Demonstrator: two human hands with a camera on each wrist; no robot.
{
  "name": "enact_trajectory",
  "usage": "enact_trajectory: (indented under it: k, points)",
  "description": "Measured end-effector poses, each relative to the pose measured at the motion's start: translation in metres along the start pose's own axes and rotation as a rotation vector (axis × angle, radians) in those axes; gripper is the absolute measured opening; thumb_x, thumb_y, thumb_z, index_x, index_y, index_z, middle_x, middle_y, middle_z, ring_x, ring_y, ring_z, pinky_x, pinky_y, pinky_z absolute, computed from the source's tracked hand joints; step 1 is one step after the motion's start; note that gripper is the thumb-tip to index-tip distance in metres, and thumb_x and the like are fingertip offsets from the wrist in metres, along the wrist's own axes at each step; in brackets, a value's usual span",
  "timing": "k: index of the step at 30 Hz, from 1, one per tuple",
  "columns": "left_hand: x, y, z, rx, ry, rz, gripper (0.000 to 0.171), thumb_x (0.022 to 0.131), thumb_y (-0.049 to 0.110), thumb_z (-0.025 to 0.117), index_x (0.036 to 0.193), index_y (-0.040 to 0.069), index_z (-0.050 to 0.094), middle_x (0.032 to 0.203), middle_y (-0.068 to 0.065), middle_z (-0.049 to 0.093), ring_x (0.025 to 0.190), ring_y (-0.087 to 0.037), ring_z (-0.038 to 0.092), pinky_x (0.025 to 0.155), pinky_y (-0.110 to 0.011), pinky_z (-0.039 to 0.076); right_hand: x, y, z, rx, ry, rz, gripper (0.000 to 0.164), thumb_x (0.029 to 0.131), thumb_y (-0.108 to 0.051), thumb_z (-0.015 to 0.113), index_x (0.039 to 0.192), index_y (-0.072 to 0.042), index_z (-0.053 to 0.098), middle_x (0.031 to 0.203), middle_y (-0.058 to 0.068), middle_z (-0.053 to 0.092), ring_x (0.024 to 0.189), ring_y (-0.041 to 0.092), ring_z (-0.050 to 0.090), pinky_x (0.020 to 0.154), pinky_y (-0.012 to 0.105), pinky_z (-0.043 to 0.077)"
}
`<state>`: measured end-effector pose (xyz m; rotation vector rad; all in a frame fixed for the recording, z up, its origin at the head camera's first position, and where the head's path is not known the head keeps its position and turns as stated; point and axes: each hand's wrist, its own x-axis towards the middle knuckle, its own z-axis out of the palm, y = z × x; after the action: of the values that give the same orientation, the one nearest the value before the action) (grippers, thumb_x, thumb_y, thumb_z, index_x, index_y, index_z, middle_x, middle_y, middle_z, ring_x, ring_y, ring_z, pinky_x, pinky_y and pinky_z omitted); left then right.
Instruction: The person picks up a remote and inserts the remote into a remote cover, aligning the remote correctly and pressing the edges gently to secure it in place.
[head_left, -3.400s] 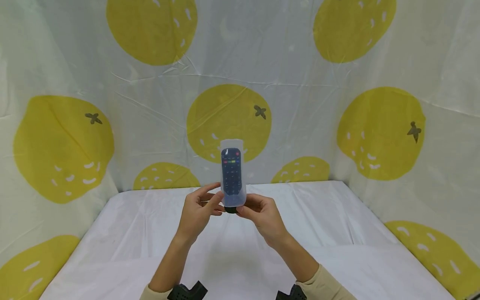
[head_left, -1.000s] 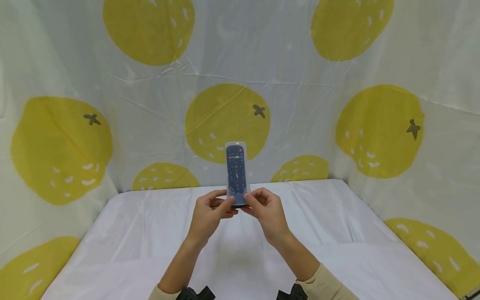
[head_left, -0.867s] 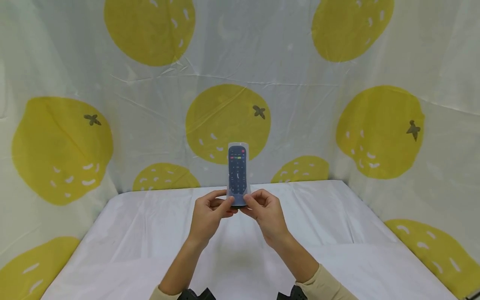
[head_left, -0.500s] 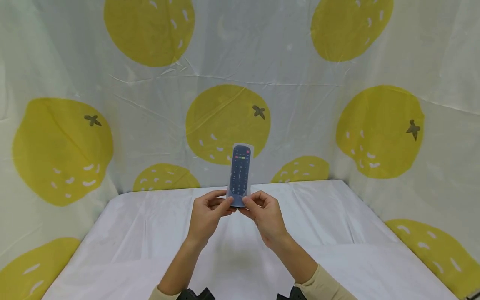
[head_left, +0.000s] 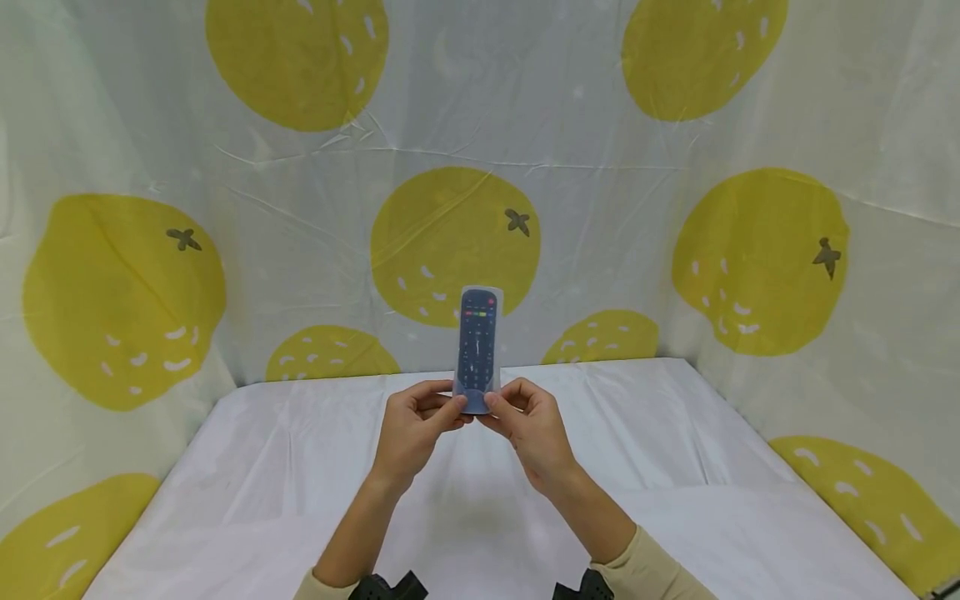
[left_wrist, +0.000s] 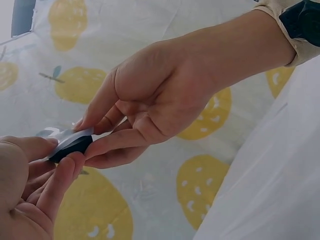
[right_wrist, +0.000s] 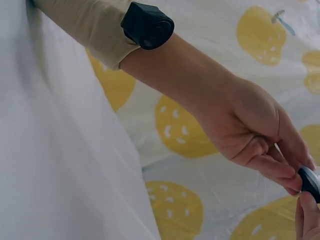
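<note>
Deeper than earlier, the long dark remote (head_left: 478,342) is seated in the translucent plastic sleeve (head_left: 476,402), pinched by fingers of left hand (head_left: 410,432) and right hand (head_left: 536,429); for insertion, only settling seems needed.

Beige sleeves (head_left: 654,572), and at each cuff (right_wrist: 112,52) a blocky black device (right_wrist: 145,26) with a round face

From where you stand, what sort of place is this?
Probably a small makeshift filming booth: yellow-fruit-print sheeting hangs on three sides of a white-draped table, and black wrist cameras suggest recording.
</note>
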<state>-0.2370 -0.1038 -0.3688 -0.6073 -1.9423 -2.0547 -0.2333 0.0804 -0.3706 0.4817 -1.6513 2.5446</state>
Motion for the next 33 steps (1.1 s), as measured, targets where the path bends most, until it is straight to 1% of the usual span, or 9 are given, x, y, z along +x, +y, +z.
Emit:
enact_trajectory:
  k: [6,10,14,17,20,24,28,31,33]
  points:
    - [-0.001,0.001,-0.001,-0.024,-0.023,-0.002,0.028,0.092,-0.002,0.077,0.116,-0.013,0.07,0.093,-0.023,0.074,0.078,-0.025,0.075,0.078,-0.04,0.062,0.0,-0.001,-0.004,-0.012,-0.044,-0.017,0.01,0.099,0.008,0.064,0.093,0.003,0.058,0.1,0.017,0.061,0.096,0.024,0.073,0.091,0.039,0.057]
    - [-0.001,0.002,-0.002,-0.02,-0.031,-0.005,0.03,0.091,-0.003,0.077,0.118,-0.014,0.068,0.094,-0.023,0.074,0.08,-0.028,0.076,0.079,-0.04,0.062,0.002,-0.001,-0.005,-0.004,-0.051,-0.007,0.011,0.098,0.007,0.066,0.093,0.002,0.058,0.098,0.015,0.062,0.093,0.022,0.073,0.09,0.037,0.058]
    - [-0.001,0.002,-0.003,-0.014,-0.028,-0.028,0.042,0.09,-0.004,0.078,0.129,-0.013,0.064,0.094,-0.023,0.074,0.082,-0.03,0.076,0.079,-0.039,0.062,0.003,-0.002,-0.005,0.01,-0.033,0.025,0.011,0.097,0.008,0.066,0.094,0.003,0.056,0.097,0.016,0.061,0.09,0.023,0.072,0.09,0.037,0.058]
    - [-0.001,0.002,-0.004,-0.016,-0.036,-0.027,0.056,0.09,-0.003,0.078,0.141,-0.009,0.056,0.094,-0.022,0.074,0.084,-0.032,0.076,0.08,-0.039,0.061,0.003,-0.003,-0.004,0.011,-0.033,0.04,0.011,0.098,0.008,0.065,0.097,0.004,0.054,0.097,0.016,0.061,0.09,0.023,0.072,0.091,0.038,0.058]
    - [-0.001,0.004,-0.006,-0.015,-0.057,0.004,0.068,0.091,-0.002,0.079,0.151,0.001,0.049,0.093,-0.022,0.074,0.083,-0.037,0.076,0.08,-0.041,0.061,0.003,-0.004,-0.005,-0.025,-0.052,0.025,0.017,0.098,0.008,0.065,0.106,0.003,0.051,0.101,0.017,0.066,0.092,0.025,0.073,0.092,0.04,0.057]
    - [-0.002,0.007,-0.009,0.002,-0.085,0.039,0.068,0.092,0.0,0.078,0.153,0.009,0.05,0.093,-0.021,0.074,0.082,-0.041,0.075,0.08,-0.042,0.062,0.003,-0.005,-0.008,-0.187,-0.097,-0.06,0.037,0.098,0.002,0.069,0.127,0.001,0.044,0.11,0.021,0.071,0.095,0.028,0.074,0.09,0.041,0.059]
    - [-0.002,0.01,-0.011,0.018,-0.103,0.026,0.059,0.093,0.001,0.076,0.148,0.004,0.055,0.093,-0.021,0.074,0.082,-0.037,0.076,0.079,-0.041,0.062,0.004,-0.008,-0.012,-0.367,-0.136,-0.177,0.055,0.097,-0.004,0.074,0.142,-0.002,0.043,0.11,0.02,0.073,0.096,0.029,0.073,0.085,0.038,0.061]
    - [-0.002,0.011,-0.012,-0.004,-0.115,0.009,0.057,0.093,0.0,0.075,0.147,0.0,0.056,0.093,-0.022,0.074,0.081,-0.033,0.076,0.079,-0.041,0.062,0.005,-0.01,-0.016,-0.469,-0.165,-0.281,0.06,0.094,-0.003,0.076,0.146,-0.006,0.047,0.109,0.017,0.074,0.098,0.028,0.072,0.081,0.035,0.061]
    - [-0.002,0.012,-0.013,-0.027,-0.117,0.0,0.055,0.093,-0.001,0.075,0.146,-0.001,0.056,0.094,-0.024,0.074,0.08,-0.032,0.076,0.079,-0.042,0.062,0.006,-0.012,-0.019,-0.537,-0.19,-0.351,0.057,0.094,-0.003,0.076,0.145,-0.007,0.052,0.111,0.014,0.074,0.1,0.027,0.072,0.079,0.034,0.061]
